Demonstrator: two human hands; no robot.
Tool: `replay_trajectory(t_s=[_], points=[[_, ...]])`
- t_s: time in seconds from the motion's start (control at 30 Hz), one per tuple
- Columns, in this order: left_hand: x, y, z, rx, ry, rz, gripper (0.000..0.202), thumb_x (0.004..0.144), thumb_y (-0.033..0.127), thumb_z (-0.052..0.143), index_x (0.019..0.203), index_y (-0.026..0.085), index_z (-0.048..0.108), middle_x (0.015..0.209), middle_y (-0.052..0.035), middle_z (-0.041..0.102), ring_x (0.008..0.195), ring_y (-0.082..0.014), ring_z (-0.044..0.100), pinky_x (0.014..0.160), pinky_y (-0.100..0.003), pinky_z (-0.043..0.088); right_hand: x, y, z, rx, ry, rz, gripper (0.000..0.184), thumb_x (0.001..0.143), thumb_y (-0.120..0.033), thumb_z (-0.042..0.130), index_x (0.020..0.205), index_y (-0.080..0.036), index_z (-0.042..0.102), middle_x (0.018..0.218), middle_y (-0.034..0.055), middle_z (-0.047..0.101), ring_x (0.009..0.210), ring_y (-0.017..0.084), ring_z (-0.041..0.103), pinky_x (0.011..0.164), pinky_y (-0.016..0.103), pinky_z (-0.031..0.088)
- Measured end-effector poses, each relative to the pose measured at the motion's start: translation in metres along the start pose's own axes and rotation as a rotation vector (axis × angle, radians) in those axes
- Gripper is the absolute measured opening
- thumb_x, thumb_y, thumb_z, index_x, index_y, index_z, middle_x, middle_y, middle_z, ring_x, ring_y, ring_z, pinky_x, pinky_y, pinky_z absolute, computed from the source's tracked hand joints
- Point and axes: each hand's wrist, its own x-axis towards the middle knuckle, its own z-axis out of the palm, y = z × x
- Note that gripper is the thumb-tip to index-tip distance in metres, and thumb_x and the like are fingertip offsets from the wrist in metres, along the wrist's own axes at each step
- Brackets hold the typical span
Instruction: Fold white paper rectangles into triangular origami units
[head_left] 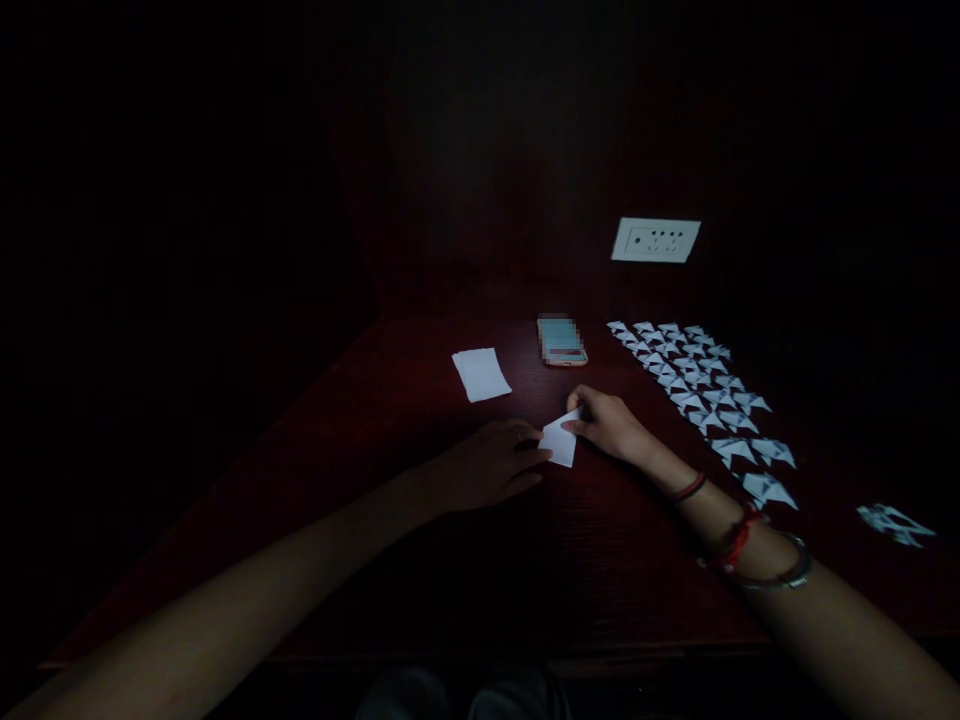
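A small sheet of white paper (559,443) with a slanted upper edge lies on the dark red table between my hands. My right hand (606,422) pinches its upper right corner between thumb and fingers. From the left, my left hand (501,462) lies with its fingers stretched out, the tips touching the paper's left edge. Just beyond my hands is a stack of white paper squares (482,375). To the right, several folded white paper figures (697,375) stand in slanting rows.
A phone (562,342) with a lit screen lies near the back of the table (360,420). On the wall behind is a white socket plate (656,240). Another folded paper piece (894,524) lies apart at the far right. The surroundings are very dark.
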Motion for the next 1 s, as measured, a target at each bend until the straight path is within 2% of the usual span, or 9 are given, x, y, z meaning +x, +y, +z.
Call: replay_trajectory(t_s=[0.1,0.2,0.37,0.47,0.57,0.73,1.0], points=[[0.0,0.001,-0.002,0.001,-0.013,0.001,0.032,0.086,0.033,0.039,0.114,0.018,0.045,0.116,-0.0079,0.044,0.107,-0.0204,0.039,0.091,-0.036,0.031,-0.002,-0.006,-0.002,0.094,0.066,0.036,0.025,0.063,-0.018,0.061,0.087,-0.017,0.053,0.066,-0.0028,0.054,0.056,0.009,0.049,0.055,0.022,0.038],[0.0,0.0,-0.003,0.005,-0.014,0.003,0.032,0.086,0.034,0.039,0.113,0.02,0.045,0.115,-0.0072,0.044,0.106,-0.0204,0.039,0.09,-0.036,0.032,-0.004,-0.009,-0.005,0.155,0.073,0.007,0.019,0.064,-0.019,0.061,0.083,-0.016,0.059,0.065,-0.0014,0.056,0.059,0.01,0.052,0.057,0.022,0.04],[-0.001,-0.002,-0.001,0.035,-0.037,0.001,0.032,0.086,0.035,0.038,0.114,0.02,0.045,0.117,-0.0072,0.042,0.108,-0.0215,0.037,0.09,-0.037,0.032,-0.01,-0.015,-0.014,0.148,0.039,-0.138,0.008,0.066,-0.021,0.061,0.071,-0.017,0.066,0.096,0.0044,0.059,0.078,0.014,0.057,0.07,0.025,0.044],[-0.001,-0.002,0.001,0.046,-0.038,-0.008,0.032,0.086,0.036,0.038,0.113,0.019,0.045,0.118,-0.0075,0.042,0.107,-0.0218,0.038,0.089,-0.037,0.032,-0.014,-0.017,-0.019,0.081,-0.066,-0.318,0.011,0.071,-0.02,0.057,0.076,-0.019,0.067,0.101,0.0039,0.058,0.089,0.014,0.056,0.079,0.026,0.043],[-0.001,-0.001,0.001,0.035,-0.027,-0.008,0.032,0.085,0.035,0.04,0.112,0.019,0.045,0.118,-0.0073,0.042,0.107,-0.0214,0.039,0.089,-0.036,0.033,-0.015,-0.017,-0.02,0.032,-0.194,-0.421,0.017,0.075,-0.019,0.053,0.085,-0.018,0.066,0.097,0.0044,0.061,0.087,0.013,0.057,0.079,0.025,0.043],[-0.001,-0.001,0.0,0.011,-0.012,0.0,0.031,0.085,0.034,0.041,0.111,0.018,0.046,0.118,-0.0076,0.042,0.108,-0.0215,0.038,0.089,-0.036,0.033,-0.015,-0.013,-0.023,0.011,-0.296,-0.48,0.02,0.078,-0.019,0.049,0.09,-0.018,0.065,0.096,0.0043,0.062,0.086,0.013,0.057,0.079,0.025,0.043],[-0.001,-0.002,-0.001,-0.033,-0.011,-0.007,0.031,0.084,0.033,0.042,0.112,0.02,0.044,0.12,-0.0056,0.041,0.11,-0.0203,0.037,0.09,-0.035,0.034,-0.016,-0.013,-0.026,0.021,-0.346,-0.493,0.023,0.078,-0.015,0.047,0.094,-0.02,0.063,0.102,0.004,0.06,0.091,0.014,0.056,0.081,0.028,0.043]])
